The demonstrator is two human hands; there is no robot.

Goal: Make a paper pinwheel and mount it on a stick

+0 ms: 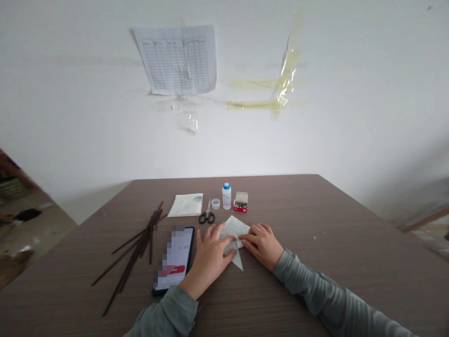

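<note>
Tabletop (298,201): left fingers (208,232) spread, right (256,237) bunched, touching paper (234,226).

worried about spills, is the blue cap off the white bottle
No, the blue cap sits on top of the white bottle.

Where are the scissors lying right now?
In the head view, the black-handled scissors lie slightly left of centre on the table, between the flat pale paper and the small clear cup.
</note>
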